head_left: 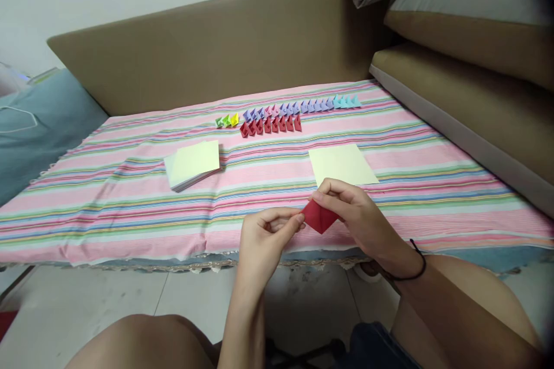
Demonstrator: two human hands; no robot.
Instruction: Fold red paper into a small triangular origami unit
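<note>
Both hands are out in front of the sofa edge, pinching a small folded red paper (pixel 319 216) between them. It's in the air just off the front hem of the striped cloth (pixel 130 196), not lying on anything. It looks like a triangle pointing down, with a crease down the middle.

Left hand (pixel 264 239): the grip is closed, thumb and forefinger nipping the paper's left corner, other fingers curled in. Right hand (pixel 357 213): the grip is closed too, fingertips clamped on the top right edge, with the hand covering that side. There's a black band (pixel 418 262) on that wrist.

On the cloth, just behind the right hand, lies one pale yellow sheet (pixel 341 164), flat. Off to the left, well apart from it, is a stack (pixel 193 165) of the same pale paper, a bit fanned.

Further back there are rows of tiny folded pieces: a red row (pixel 270 125) in front, and behind it a longer line with green ones (pixel 227 120) at the left, purple ones (pixel 298 108) in the middle and blue ones (pixel 346 101) at the right. A few pink ones are mixed in. They're too small to make out the exact fold.

Cushions (pixel 467 6) are piled at the back right.
</note>
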